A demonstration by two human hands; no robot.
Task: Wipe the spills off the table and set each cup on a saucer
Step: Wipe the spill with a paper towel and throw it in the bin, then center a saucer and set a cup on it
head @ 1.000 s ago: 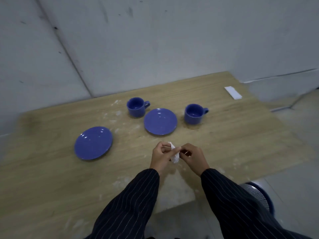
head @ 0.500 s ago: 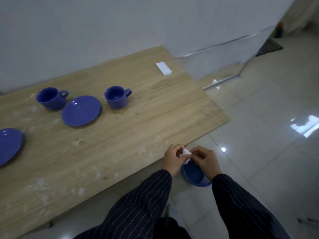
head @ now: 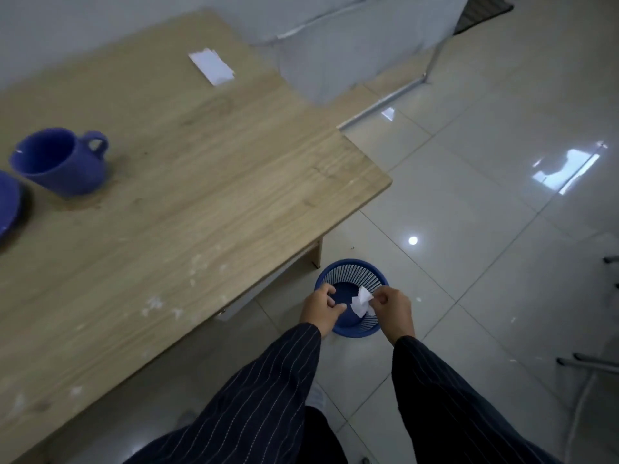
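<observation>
At the far left edge of the frame a sliver of a blue saucer [head: 7, 205] pokes in, lying flat on the wooden table [head: 187, 169]. Just to its right stands 1 blue cup [head: 60, 162], upright on the bare wood rather than on the saucer, its handle turned toward the upper right; the two look very close, but I cannot tell whether they touch. The glaze is a plain, even blue, the cup's mouth open and dark inside. White powdery smears [head: 160, 304] still speckle the tabletop along its lower edge, left of centre. Toward the top centre, a flat white sheet of paper [head: 211, 66] lies near the table's far edge, well apart from the cup.

Lower centre, off the table's corner, a blue slatted wastebasket [head: 355, 279] sits on the glossy tiled floor [head: 485, 229]. Both hands hang right over its mouth. The left hand [head: 320, 311] is loosely curled, fingers drawn together, with nothing visibly in it. The right hand [head: 392, 308] pinches a crumpled white tissue [head: 361, 302], which dangles inside the basket's rim between the 2 hands. Dark pinstriped sleeves [head: 268, 390] run down to the bottom of the frame.
</observation>
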